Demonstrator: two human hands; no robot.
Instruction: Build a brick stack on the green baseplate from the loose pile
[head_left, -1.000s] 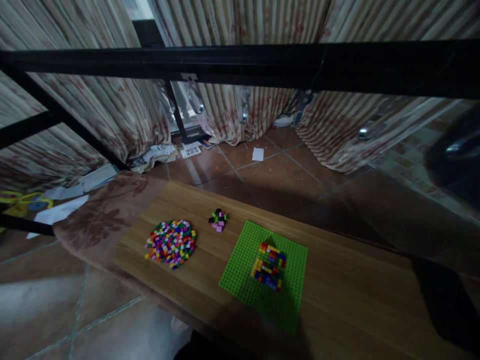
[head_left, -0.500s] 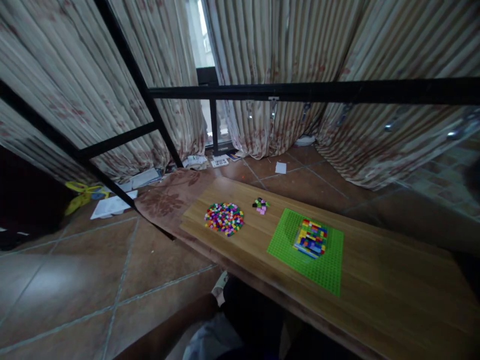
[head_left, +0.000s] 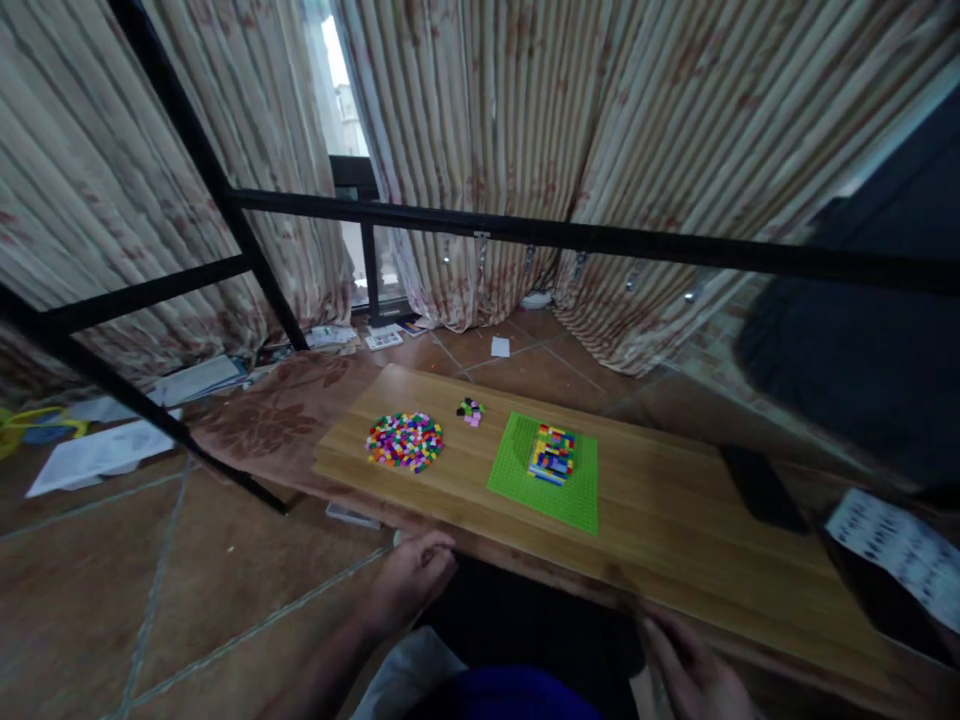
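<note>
My left hand (head_left: 416,572) is at the near edge of the wooden tabletop (head_left: 652,530), its fingers curled in; I make out nothing in it. My right hand (head_left: 694,665) is lower right at the same edge, smeared by motion, so its fingers are unclear. On the tabletop lies a green baseplate (head_left: 506,468) bearing a block of stacked multicoloured toy bricks (head_left: 553,455). Left of it is a round, flat pile of small colourful bricks (head_left: 405,442). A little cluster of pink, black and green bricks (head_left: 471,411) lies between them, farther back. Neither hand touches the bricks.
A dark flat object (head_left: 761,487) lies at the tabletop's right, beside a white patterned sheet or cloth (head_left: 896,550). Black metal rails (head_left: 420,215) cross in front of striped curtains (head_left: 495,110). Papers (head_left: 101,450) lie on the tiled floor at left.
The view has swung right, so the table and bricks appear farther left. My left hand has risen to the table edge, and my right hand has come into view.
</note>
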